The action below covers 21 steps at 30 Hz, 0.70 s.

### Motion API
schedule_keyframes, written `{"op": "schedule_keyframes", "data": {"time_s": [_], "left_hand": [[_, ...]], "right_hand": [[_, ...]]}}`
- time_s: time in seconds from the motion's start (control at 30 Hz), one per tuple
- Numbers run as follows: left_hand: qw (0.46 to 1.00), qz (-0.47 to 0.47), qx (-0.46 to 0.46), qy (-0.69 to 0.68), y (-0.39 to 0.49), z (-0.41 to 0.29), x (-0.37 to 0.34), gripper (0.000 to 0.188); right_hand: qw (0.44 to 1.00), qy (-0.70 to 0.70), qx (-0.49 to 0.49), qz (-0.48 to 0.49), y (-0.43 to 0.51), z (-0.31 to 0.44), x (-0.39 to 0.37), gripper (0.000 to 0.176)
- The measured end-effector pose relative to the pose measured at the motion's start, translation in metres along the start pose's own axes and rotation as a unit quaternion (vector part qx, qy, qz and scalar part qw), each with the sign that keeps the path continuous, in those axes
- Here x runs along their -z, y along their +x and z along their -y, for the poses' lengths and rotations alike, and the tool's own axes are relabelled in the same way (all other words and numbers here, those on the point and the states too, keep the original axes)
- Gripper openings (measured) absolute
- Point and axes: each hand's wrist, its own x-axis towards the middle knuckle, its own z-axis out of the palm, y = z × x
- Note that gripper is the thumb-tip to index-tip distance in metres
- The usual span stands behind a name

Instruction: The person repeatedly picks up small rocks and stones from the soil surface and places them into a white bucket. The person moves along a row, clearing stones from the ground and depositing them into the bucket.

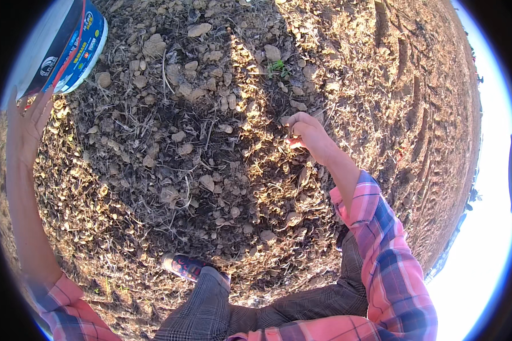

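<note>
My left hand (pixel 32 119) is stretched out at the far left, its fingers spread against the lower side of a white and blue plastic bucket (pixel 79 51) with a red strip across it. My right hand (pixel 305 134) is low over the soil, right of centre, with its fingers curled inward; whether anything is between them is hidden. Beneath and around it lie dry leaves, stalks and clods of soil (pixel 207 182). What look like peanut pods (pixel 228 101) are scattered among them.
A small green plant (pixel 278 68) grows above my right hand. My shoe (pixel 187 266) rests on the ground at the bottom. Tyre-like ruts (pixel 420 128) run through the soil at the right. Larger clods (pixel 154 44) lie near the bucket.
</note>
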Motion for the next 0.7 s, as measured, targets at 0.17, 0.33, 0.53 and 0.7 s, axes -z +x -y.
{"op": "schedule_keyframes", "data": {"time_s": [0.17, 0.33, 0.53, 0.7], "left_hand": [[0.971, 0.179, 0.100, 0.121, -0.085, 0.095, -0.046, 0.034], [0.938, 0.286, 0.052, 0.189, -0.141, 0.160, -0.093, 0.023], [0.903, 0.269, -0.229, 0.244, -0.173, 0.205, -0.143, 0.015], [0.832, 0.190, -0.431, 0.293, -0.154, 0.221, -0.195, 0.020]], "right_hand": [[0.995, 0.080, 0.044, 0.039, 0.035, 0.043, -0.066, 0.020], [0.868, -0.435, 0.195, -0.141, 0.044, 0.053, -0.132, 0.040], [0.865, -0.467, 0.162, -0.081, 0.038, 0.046, -0.135, 0.034], [0.975, -0.144, 0.141, -0.096, 0.023, 0.037, -0.100, 0.017]]}}
